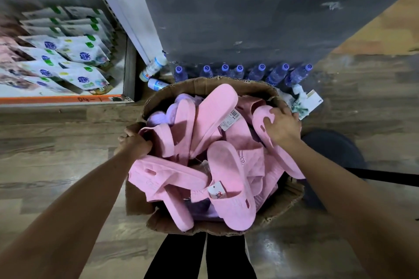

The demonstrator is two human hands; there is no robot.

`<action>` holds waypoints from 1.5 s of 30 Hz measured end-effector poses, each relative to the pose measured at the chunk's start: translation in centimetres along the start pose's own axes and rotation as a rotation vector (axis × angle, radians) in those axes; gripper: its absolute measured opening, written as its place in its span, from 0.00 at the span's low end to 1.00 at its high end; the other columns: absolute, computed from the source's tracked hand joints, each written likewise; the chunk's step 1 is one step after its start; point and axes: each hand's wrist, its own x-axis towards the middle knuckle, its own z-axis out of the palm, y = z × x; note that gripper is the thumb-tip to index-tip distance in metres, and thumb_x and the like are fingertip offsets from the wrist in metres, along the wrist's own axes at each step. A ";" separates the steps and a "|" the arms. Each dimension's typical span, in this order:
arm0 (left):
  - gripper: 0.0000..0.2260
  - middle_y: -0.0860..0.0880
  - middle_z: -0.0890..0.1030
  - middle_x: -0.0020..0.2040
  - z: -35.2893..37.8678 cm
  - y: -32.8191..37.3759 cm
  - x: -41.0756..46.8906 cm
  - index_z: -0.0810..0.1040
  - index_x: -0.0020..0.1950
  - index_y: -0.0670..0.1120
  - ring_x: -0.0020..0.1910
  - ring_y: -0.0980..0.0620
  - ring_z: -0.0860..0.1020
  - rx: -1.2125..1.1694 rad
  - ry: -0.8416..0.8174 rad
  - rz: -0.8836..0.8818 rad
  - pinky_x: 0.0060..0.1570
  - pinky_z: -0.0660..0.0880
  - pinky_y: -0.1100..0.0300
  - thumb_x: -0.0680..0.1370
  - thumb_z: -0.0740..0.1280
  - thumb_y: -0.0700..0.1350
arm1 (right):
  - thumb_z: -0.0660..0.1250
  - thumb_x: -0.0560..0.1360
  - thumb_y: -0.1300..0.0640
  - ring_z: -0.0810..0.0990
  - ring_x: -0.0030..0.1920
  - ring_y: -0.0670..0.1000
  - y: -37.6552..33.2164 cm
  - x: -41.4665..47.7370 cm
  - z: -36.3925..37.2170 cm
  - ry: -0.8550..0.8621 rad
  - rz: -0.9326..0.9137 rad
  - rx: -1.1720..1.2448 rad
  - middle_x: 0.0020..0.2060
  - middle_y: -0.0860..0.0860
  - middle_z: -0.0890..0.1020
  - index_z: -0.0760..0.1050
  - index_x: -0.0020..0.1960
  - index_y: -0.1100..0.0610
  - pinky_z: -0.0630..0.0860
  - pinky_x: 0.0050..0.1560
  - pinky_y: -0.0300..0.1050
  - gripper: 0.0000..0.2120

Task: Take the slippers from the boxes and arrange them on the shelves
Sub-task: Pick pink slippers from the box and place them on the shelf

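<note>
The wooden floor (56,142) runs under everything, with a dark wall panel (260,18) ahead and a shelf (63,98) of white packets (74,52) at the left. The cardboard box (204,85) stands at the person's feet, heaped with pink slippers (226,179) over a few purple ones (158,118).

The left hand (133,142) has its fingers curled over the box's left flap. The right hand (283,127) bends its spread fingers over the outer slipper (288,161), which lies against the right rim; the thumb is hidden.

To do this well, I would keep the flap pinned and draw that slipper up and outward, since its lower end looks tucked among its neighbours and may drag them over the edge. Finding its mate before turning to the shelf would save a reach.

Water bottles (238,72) line the panel just behind the box, and two more lie beside the shelf foot, so a tipped box could knock them.
</note>
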 end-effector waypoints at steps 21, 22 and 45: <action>0.28 0.34 0.78 0.57 -1.3 -0.7 -4.9 0.77 0.59 0.35 0.57 0.37 0.76 -0.235 0.031 -0.168 0.56 0.72 0.46 0.70 0.72 0.56 | 0.65 0.75 0.55 0.64 0.68 0.66 8.1 3.8 2.2 -0.124 0.438 0.209 0.67 0.65 0.64 0.56 0.70 0.66 0.65 0.65 0.58 0.30; 0.26 0.35 0.78 0.58 -1.2 -0.9 -4.7 0.76 0.60 0.36 0.57 0.38 0.76 -0.248 0.038 -0.179 0.57 0.72 0.46 0.71 0.73 0.53 | 0.65 0.75 0.54 0.67 0.66 0.66 8.5 4.2 2.7 -0.179 0.459 0.265 0.67 0.66 0.66 0.59 0.69 0.66 0.67 0.65 0.59 0.29; 0.13 0.29 0.77 0.55 0.9 -1.7 -4.7 0.76 0.54 0.30 0.55 0.33 0.75 0.144 0.163 -0.085 0.51 0.72 0.48 0.76 0.64 0.39 | 0.56 0.76 0.65 0.76 0.59 0.61 8.5 6.8 2.4 -0.359 0.140 -0.250 0.59 0.63 0.77 0.74 0.59 0.66 0.74 0.55 0.51 0.14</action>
